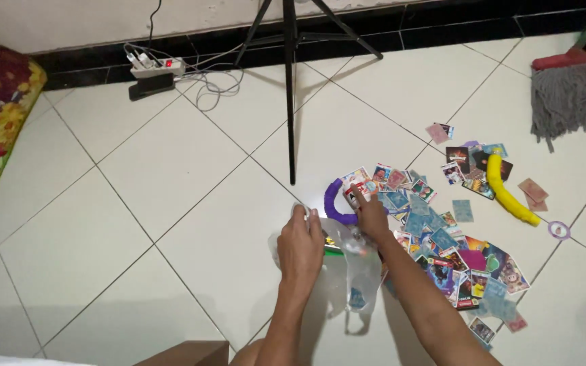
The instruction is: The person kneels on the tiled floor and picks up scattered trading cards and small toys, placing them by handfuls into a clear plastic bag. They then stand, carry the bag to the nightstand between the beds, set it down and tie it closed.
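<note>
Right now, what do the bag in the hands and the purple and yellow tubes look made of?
Bag: thin clear plastic film, see-through, crinkled, glinting. Purple tube and yellow tube: likely soft flexible plastic or foam, matte; both curve limply. Left hand grips the bag.

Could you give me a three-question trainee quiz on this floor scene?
1. True or false: the left hand holds a clear plastic bag.
2. What colour is the curved tube by the right hand?
3. What does the right hand's grip pinch? A) a card B) the mop C) the yellow tube

Key: 1 true; 2 purple; 3 A.
</note>
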